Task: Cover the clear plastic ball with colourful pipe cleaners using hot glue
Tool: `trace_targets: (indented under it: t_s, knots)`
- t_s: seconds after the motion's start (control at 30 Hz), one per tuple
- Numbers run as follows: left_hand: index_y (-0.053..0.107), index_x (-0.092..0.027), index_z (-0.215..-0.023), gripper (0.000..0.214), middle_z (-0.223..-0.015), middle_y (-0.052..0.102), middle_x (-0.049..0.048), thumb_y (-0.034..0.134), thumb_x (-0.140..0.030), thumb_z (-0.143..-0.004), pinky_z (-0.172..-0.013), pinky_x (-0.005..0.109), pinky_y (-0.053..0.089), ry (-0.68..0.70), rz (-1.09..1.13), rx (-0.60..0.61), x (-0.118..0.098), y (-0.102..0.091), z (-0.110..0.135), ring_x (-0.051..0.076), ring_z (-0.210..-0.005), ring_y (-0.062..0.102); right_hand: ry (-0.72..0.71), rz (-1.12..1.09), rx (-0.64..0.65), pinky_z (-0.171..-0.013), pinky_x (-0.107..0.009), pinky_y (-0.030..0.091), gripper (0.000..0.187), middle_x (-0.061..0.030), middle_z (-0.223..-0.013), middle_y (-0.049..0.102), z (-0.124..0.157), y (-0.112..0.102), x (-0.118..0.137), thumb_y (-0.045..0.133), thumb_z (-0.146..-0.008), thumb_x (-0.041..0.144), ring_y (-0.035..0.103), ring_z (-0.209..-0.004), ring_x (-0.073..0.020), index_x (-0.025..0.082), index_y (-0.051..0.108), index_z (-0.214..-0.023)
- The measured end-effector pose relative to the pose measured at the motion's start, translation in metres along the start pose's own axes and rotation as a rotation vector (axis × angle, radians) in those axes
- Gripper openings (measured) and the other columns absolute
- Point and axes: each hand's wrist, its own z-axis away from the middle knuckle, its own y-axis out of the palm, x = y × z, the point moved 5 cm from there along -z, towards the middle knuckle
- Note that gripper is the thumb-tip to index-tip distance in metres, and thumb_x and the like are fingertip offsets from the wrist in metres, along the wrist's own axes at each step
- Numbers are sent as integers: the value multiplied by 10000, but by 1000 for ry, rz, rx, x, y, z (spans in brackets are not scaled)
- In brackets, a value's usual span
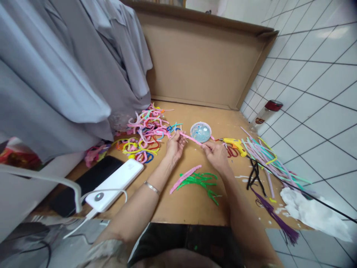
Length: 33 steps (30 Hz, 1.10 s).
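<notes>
A pink pipe cleaner (pixel 190 137) stretches between my two hands above the table. My left hand (pixel 175 146) pinches its left end, and the fingers of my right hand (pixel 216 153) close on its right end. Just behind it sits a round clear dish (pixel 201 133) with a pink rim and small coloured bits inside. Nearer my body, a fuzzy pink strip (pixel 185 179) lies beside a bunch of green pipe cleaners (pixel 198 181). Close to my right hand is a yellow glue gun (pixel 234 145), with reddish-brown pipe cleaners (pixel 232 150) next to it.
A tangled heap of coloured pipe cleaners (pixel 149 126) covers the back left. A white power bank (pixel 117 184) and a black phone (pixel 103 171) lie at front left. Along the right are straight pastel pipe cleaners (pixel 260 154), a purple tassel (pixel 275 216), white tissue (pixel 309 212) and a red-lidded jar (pixel 266 113).
</notes>
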Motion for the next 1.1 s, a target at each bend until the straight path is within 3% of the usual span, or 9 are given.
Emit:
trace_targets:
  t_s: [0.1,0.23,0.4,0.53,0.63,0.73,0.9,1.1]
  knots:
    - [610,-132,-715,184,-623,656,-10,689,-230,-849,-441,110,416,31,-8,-10,-6,-1,-2,20,-449,539,3,15,46,-585,-280,244,347,-23,-654,665,1,3,3,432,-927,348,518,-591,-161,202,738,-856]
    - [623,-132,-727,185,-645,649,-21,729,-257,-813,-461,110,427,114,-34,74,-9,4,3,15,-463,536,-5,68,66,-642,-288,299,315,-54,-760,719,2,3,6,447,-910,294,575,-676,-183,198,747,-920]
    - [629,-120,-722,157,-629,649,-14,708,-209,-825,-531,130,483,29,-39,71,10,10,15,33,-499,584,-57,-2,-14,-823,-323,373,374,-80,-939,741,2,4,13,539,-809,182,629,-897,-226,174,684,-1154]
    - [628,-116,-720,159,-630,652,-6,729,-202,-807,-553,141,500,-30,-37,101,23,18,24,41,-503,591,6,-131,-67,-755,-298,407,339,-76,-921,742,4,11,13,533,-879,325,631,-820,-210,178,676,-1149]
    - [630,-115,-719,162,-627,652,-3,735,-205,-802,-548,143,500,-48,-45,118,24,20,27,43,-501,588,74,-152,-83,-649,-271,375,312,-71,-855,734,5,14,9,472,-915,314,603,-705,-188,170,709,-1057]
    - [626,-112,-684,166,-583,624,-15,713,-177,-811,-500,129,453,-11,-79,77,17,17,24,30,-464,545,106,-159,-20,-590,-257,332,344,-51,-780,717,4,16,9,412,-945,300,576,-649,-173,176,724,-1020]
    - [593,-118,-631,207,-568,605,-23,673,-125,-822,-457,113,395,28,-80,-21,10,9,15,19,-445,500,82,38,106,-575,-263,284,354,-40,-721,706,4,21,23,403,-975,344,579,-639,-176,214,731,-994]
    - [557,-117,-640,313,-542,568,-10,480,-114,-943,-402,102,336,-104,39,-53,22,6,10,16,-411,429,44,200,109,-585,-284,276,330,-85,-813,746,8,20,35,400,-983,304,629,-675,-190,216,718,-996]
